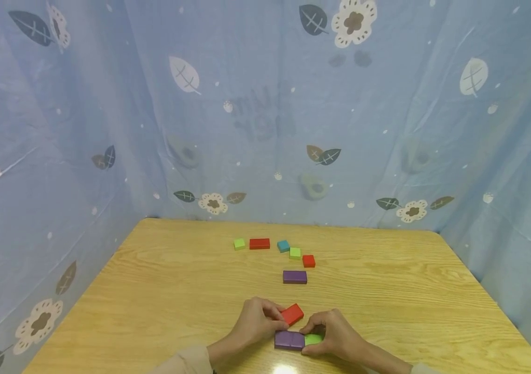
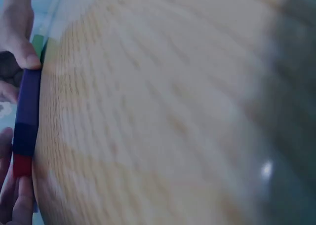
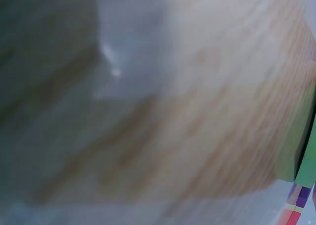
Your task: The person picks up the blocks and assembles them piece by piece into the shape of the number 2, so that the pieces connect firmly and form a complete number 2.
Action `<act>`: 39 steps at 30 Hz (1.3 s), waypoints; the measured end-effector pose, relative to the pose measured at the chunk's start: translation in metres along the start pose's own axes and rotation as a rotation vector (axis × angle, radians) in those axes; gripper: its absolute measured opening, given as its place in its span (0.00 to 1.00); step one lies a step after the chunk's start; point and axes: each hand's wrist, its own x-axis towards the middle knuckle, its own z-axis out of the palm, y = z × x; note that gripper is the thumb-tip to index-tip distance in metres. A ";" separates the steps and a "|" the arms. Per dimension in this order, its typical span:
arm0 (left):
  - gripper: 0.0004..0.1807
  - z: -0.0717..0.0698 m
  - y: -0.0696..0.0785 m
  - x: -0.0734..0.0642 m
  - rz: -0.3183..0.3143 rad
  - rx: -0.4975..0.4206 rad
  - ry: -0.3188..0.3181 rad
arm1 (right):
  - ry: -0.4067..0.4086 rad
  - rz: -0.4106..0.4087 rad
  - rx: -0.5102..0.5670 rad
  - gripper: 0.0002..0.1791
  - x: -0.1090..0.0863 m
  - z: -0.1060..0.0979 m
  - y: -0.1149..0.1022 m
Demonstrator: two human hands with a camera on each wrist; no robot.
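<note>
Near the front of the table, my left hand (image 1: 257, 319) pinches a red block (image 1: 293, 314) by its left end, and the block lies at a slant. Just below it in the head view is a purple block (image 1: 289, 340), which looks like two pieces side by side. My right hand (image 1: 335, 335) holds a light green block (image 1: 313, 339) between thumb and fingers, against the purple block's right end. In the left wrist view the purple block (image 2: 27, 111) stands between both hands, with the red block (image 2: 22, 166) by the left fingers. A green block (image 3: 306, 161) edges into the right wrist view.
Beyond the hands lies another purple block (image 1: 295, 277). Farther back are a small red block (image 1: 309, 261), green blocks (image 1: 295, 253) (image 1: 239, 244), a blue block (image 1: 283, 246) and a long red block (image 1: 259, 243). A patterned blue curtain (image 1: 265, 130) surrounds the wooden table (image 1: 176, 291).
</note>
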 end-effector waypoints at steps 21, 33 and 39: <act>0.05 0.009 -0.001 0.003 0.020 -0.067 0.018 | 0.007 0.017 0.035 0.13 -0.001 0.002 0.000; 0.04 0.006 0.000 0.001 0.041 -0.016 0.032 | 0.012 0.025 0.024 0.14 -0.001 0.001 0.000; 0.07 0.002 0.002 0.005 0.042 0.024 -0.040 | 0.006 0.033 0.042 0.13 -0.001 0.002 0.000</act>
